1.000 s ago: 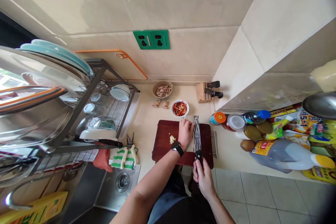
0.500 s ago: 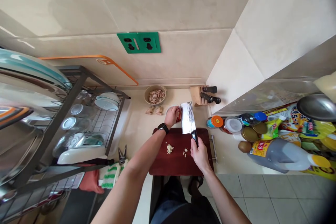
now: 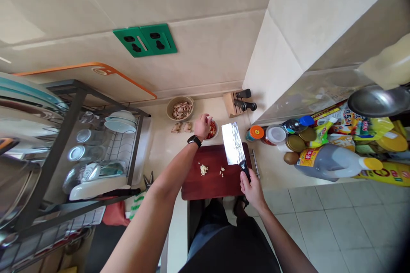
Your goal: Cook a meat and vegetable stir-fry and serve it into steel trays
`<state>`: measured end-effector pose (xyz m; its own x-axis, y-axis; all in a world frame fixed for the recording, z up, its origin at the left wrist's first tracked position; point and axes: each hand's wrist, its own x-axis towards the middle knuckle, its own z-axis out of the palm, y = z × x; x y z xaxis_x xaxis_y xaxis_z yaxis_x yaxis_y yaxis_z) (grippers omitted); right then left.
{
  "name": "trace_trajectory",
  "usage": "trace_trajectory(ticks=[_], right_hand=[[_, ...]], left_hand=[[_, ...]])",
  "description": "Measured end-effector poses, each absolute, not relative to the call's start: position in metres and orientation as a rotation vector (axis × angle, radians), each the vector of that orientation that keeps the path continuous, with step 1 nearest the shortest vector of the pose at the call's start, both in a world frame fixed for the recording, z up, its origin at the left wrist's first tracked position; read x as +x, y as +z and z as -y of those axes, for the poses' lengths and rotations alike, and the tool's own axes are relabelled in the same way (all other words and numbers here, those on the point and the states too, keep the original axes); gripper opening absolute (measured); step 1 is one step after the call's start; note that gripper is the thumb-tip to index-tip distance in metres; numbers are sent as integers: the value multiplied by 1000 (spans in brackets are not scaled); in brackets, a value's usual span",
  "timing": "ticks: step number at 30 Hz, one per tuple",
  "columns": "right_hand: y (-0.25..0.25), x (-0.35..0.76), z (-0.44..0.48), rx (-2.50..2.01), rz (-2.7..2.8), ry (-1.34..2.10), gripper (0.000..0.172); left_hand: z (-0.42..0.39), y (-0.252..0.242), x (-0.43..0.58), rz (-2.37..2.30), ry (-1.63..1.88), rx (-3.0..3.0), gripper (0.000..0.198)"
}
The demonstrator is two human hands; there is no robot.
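Note:
My right hand (image 3: 252,188) is wrapped round the black handle of a cleaver (image 3: 233,143), whose broad shiny blade points away from me above the right part of a dark red cutting board (image 3: 211,183). Chopped red chillies fill a small bowl (image 3: 217,132). My left hand (image 3: 202,126), with a black watch at the wrist, is at that bowl's left edge; its fingers are loosely bent and apart, with no held thing visible. Two little heaps of chopped garlic, a larger one (image 3: 203,169) and a smaller one (image 3: 222,172), lie on the board.
Behind stand a bowl of pale sliced pieces (image 3: 181,110), ginger lumps (image 3: 187,127) and a knife block (image 3: 231,104). Jars (image 3: 276,135) and a large bottle (image 3: 333,162) line the right side. A dish rack (image 3: 134,153) stands left, with scissors (image 3: 148,180) beside it.
The cleaver has moved away from the chilli bowl, to the right and toward me. My left hand has shifted off the bowl toward its left edge, uncovering more chillies. The view has turned slightly.

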<state>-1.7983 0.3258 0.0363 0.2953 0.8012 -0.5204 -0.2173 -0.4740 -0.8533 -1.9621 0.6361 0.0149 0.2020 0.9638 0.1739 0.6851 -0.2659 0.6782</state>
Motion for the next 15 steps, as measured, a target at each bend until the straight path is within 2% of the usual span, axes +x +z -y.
trace_trajectory(ticks=[3,5,9,12,15], right_hand=[[31,-1789,-297,-1620,527,1370,48],[27,-1786,-278,-1616,477,1390,48],[20,-1783,-250,-1609,386,1422,51],[16,-1781,-234,-1636,409,1427,51],[11,-1777,-220,-1654,430,1441,49]], left_hand=[[-636,13,-1962,-1407,709,2120,26],[-635,10,-1964,-1349,688,2138,38],[-636,5,-1969,-1445,766,2106,50],[-636,6,-1971,-1509,859,2044,37],[-637,11,-1968,-1610,865,2035,8]])
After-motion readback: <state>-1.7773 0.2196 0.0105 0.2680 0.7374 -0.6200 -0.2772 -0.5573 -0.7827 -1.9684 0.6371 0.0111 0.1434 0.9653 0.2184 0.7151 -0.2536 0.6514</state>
